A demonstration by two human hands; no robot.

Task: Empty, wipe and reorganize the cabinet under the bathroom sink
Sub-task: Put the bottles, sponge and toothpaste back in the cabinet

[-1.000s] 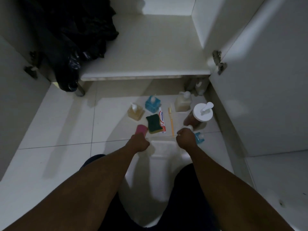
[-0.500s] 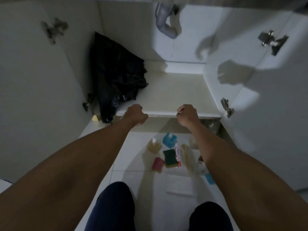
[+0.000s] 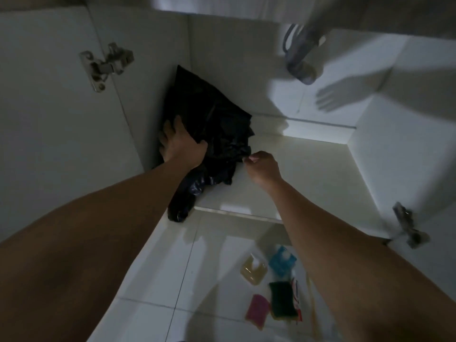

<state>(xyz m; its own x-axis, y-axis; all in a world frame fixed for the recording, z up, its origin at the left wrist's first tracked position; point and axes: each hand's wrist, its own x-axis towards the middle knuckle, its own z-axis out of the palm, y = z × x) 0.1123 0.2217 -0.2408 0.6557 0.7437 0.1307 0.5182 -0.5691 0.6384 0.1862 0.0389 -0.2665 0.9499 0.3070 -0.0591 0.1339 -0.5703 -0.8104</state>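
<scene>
The emptying looks nearly done: the crumpled black plastic bag (image 3: 217,134) is the only thing I can see left inside the white cabinet (image 3: 308,174), slumped in its back left corner with its tail hanging over the front lip. The left hand (image 3: 181,144) grips the bag's left side, fingers round the back and thumb dug into the folds. The right hand (image 3: 262,166) is curled, seemingly pinching its right edge. The next move would be to lift the bag out and clear of the grey drain pipe (image 3: 299,62) overhead, leaving the pale base bare for wiping. On the glossy white tiled floor (image 3: 158,262) in front, an amber soap bottle (image 3: 254,269), blue bottle (image 3: 281,260), green sponge (image 3: 282,301) and pink sponge (image 3: 256,308) lie close together. The light is dim, the doors wide open.
</scene>
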